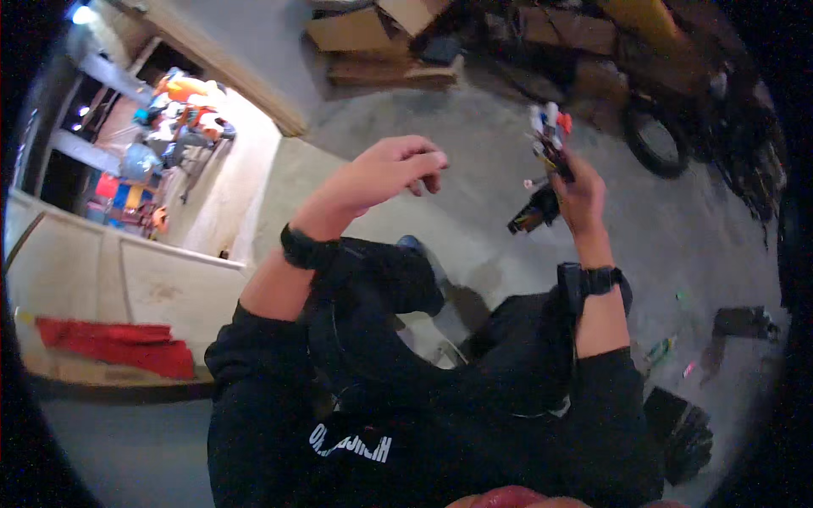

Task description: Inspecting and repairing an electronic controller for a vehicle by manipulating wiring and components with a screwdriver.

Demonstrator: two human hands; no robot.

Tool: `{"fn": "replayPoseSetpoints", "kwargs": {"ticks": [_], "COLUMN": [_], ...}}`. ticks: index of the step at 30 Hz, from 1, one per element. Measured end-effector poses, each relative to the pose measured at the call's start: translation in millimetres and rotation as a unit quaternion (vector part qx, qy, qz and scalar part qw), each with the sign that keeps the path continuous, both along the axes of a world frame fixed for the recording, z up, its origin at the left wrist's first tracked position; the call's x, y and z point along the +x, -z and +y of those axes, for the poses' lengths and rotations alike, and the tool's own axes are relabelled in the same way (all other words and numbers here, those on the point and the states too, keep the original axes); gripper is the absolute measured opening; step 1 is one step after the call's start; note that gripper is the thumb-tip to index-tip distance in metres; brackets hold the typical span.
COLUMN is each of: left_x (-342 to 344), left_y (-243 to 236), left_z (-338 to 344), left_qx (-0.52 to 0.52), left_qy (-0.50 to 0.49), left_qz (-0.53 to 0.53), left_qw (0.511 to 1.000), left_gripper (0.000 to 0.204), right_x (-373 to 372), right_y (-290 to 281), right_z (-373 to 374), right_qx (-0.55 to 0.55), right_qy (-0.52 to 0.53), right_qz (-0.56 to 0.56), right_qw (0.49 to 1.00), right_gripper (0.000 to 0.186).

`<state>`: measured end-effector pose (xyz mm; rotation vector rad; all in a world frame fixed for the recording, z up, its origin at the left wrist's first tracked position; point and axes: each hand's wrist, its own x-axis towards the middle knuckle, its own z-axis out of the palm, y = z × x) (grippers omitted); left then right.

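Note:
My right hand [584,195] is closed around a bundle of wires with connectors [550,140]. White plugs and one orange-red plug stick up past the fingers. Beside that hand, low over the concrete floor, is a dark blocky part [535,212] with a little yellow or brown on it; whether it hangs from the wires I cannot make out. My left hand [394,169] is in the air in front of my left knee, fingers loosely bent and nothing visible in them. A clear gap separates it from the bundle.
Cardboard boxes [351,34] are piled at the far wall. A black tyre [659,140] lies near dark clutter on the far right. Small tools [660,351] and a dark box [743,323] lie right of me. At left, a red cloth [118,345] rests on a ledge beside a cluttered opening.

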<state>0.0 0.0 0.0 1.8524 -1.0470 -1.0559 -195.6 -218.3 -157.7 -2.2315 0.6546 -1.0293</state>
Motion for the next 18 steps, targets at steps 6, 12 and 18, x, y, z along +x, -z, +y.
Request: {"fn": "replayPoseSetpoints", "kwargs": {"ticks": [6, 12, 18], "left_x": [13.7, 27.7, 3.7], "left_y": [68.3, 76.3, 64.5], "left_z": [-47.7, -66.6, -92.4], "left_qx": [-0.029, -0.081, -0.204], "left_qy": [0.080, 0.267, 0.338], "left_qz": [-0.202, -0.166, -0.018], "left_qw": [0.976, 0.946, 0.918], "left_gripper": [0.038, 0.073, 0.094], "right_x": [0.2, -19.2, -20.3], "right_y": [-42.4, -49.2, -111.5], "right_z": [1.8, 19.2, 35.4], "right_qx": [-0.011, 0.158, 0.220], "right_qy": [-0.073, -0.006, 0.001], "right_qz": [-0.046, -0.153, -0.276], "right_qw": [0.996, 0.975, 0.936], "right_gripper": [0.029, 0.028, 0.026]}}
